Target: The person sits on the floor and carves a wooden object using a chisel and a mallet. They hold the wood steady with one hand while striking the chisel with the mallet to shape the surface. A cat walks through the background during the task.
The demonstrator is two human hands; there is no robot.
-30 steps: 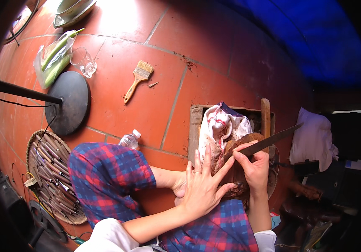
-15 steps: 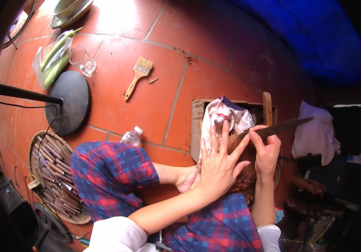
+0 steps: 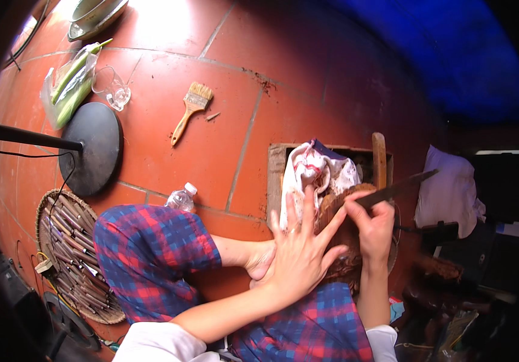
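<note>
My right hand (image 3: 374,232) is closed on a long, flat, dark metal blade (image 3: 405,184) that slants up to the right. Under the blade lies a brown carved wooden piece (image 3: 347,268), partly covered by my hands. My left hand (image 3: 298,256) rests with fingers spread, its index fingertip close to the blade's near end. Beneath its fingers and just beyond them is a white cloth (image 3: 298,172) with red marks, bunched over a shallow wooden box (image 3: 276,175). A wooden handle (image 3: 379,160) sticks up at the box's right side.
On the red tiled floor lie a paintbrush (image 3: 192,108), a plastic bottle (image 3: 182,197) and a clear cup (image 3: 113,90). A round basket (image 3: 45,223) of slim wooden-handled tools stands left of my knee, near a black stand base (image 3: 93,148). A white bag (image 3: 446,193) lies at right.
The blade and my right hand have shifted a little left and toward me. More of the brown wood shows beyond the blade. The whole view has slid slightly left.
</note>
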